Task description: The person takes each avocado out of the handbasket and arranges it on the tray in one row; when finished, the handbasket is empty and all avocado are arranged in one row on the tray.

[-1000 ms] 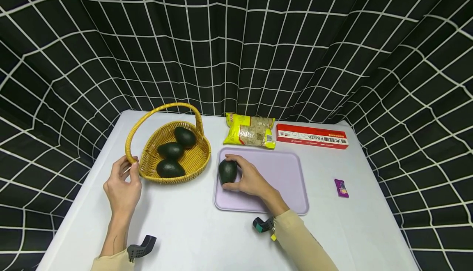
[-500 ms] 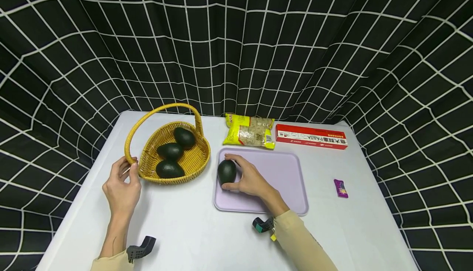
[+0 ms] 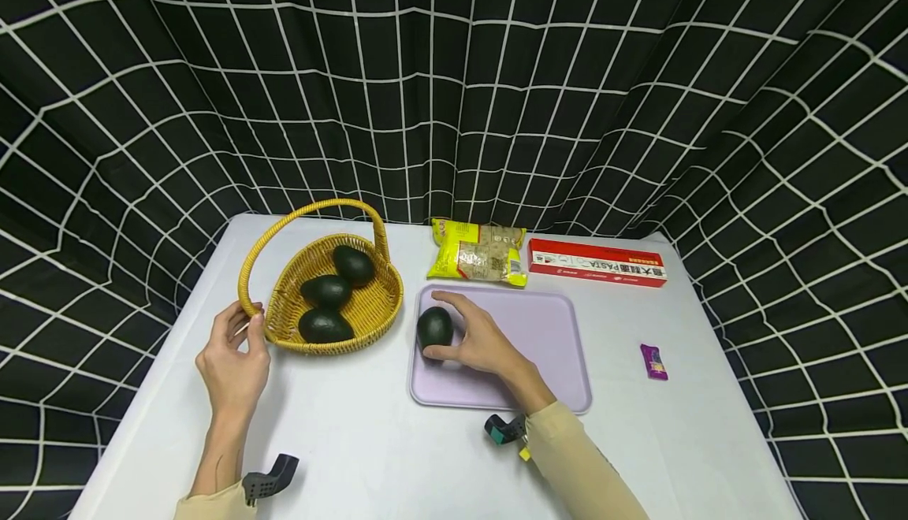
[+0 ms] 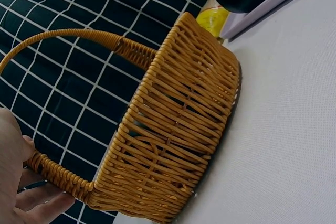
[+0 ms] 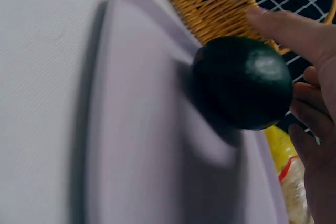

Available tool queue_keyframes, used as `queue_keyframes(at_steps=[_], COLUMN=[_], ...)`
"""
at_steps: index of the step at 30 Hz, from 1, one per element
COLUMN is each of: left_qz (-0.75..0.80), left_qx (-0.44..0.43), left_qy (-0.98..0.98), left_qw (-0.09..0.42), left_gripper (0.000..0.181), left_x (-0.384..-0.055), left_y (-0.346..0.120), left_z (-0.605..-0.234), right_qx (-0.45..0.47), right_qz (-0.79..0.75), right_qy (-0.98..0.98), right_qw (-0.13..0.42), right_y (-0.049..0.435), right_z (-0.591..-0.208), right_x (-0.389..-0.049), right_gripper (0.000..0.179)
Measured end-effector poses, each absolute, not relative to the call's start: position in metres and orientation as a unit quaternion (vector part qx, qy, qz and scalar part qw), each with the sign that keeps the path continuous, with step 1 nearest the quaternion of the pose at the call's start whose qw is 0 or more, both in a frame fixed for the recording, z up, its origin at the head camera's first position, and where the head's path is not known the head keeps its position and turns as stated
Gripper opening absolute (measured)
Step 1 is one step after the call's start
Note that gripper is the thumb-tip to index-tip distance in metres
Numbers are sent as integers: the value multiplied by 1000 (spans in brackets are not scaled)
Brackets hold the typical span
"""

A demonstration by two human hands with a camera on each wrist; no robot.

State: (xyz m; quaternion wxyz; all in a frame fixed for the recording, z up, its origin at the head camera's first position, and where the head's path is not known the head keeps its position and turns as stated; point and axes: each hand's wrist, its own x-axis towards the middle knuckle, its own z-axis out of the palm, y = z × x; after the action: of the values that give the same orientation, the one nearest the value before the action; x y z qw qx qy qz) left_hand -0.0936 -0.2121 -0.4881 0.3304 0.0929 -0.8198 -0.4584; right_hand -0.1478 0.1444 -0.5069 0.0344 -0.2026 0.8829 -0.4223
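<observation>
My left hand (image 3: 234, 360) pinches the lower left end of the yellow wicker basket (image 3: 369, 323)'s arched handle (image 4: 63, 179), thumb in front. Inside the basket lie three dark green avocados (image 3: 326, 291). Another avocado (image 3: 435, 327) rests at the left side of a pale purple tray (image 3: 525, 347). Around that avocado my right hand (image 3: 482, 339) is spread, thumb on the near side and fingers on the far side. In the right wrist view a gap shows between the thumb (image 5: 283, 27) and the avocado, and the fingers stand loosely beside it.
Behind the tray lies a yellow plastic food bag (image 3: 478, 252). To its right is a red pasta box (image 3: 596, 261). A small purple packet (image 3: 654, 362) lies on the white table (image 3: 369, 441) right of the tray. Black grid-patterned curtains (image 3: 426, 110) surround the table.
My right hand's fingers have spread away from the avocado, which now sits between them on the tray. My left hand keeps its hold on the basket handle.
</observation>
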Motion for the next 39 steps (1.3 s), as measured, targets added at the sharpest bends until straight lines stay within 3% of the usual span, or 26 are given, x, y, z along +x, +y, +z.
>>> queue_keyframes(at_steps=[5,16,21,39], left_qz=[-460,-456,-458,-452], left_qx=[91,95,97,88], left_qy=[-819,-821,-820,-822], left_qw=[332,329,329,336], left_gripper=[32,32,32,32], left_x=[-94,-92,-89,-91], left_y=[-212,-214,-214,-213], left_z=[-488,-487,-486,-488], right_qx=[-192,-207,-220,-221], right_qz=[-423,-439,-458,-464], right_qy=[885,872,860,857], right_qw=[26,62,42,41], right_y=[140,114,93,34], right_z=[-488,-457,-446,-444], right_x=[-149,-157,-164,-185], right_gripper=[90,81,74,68])
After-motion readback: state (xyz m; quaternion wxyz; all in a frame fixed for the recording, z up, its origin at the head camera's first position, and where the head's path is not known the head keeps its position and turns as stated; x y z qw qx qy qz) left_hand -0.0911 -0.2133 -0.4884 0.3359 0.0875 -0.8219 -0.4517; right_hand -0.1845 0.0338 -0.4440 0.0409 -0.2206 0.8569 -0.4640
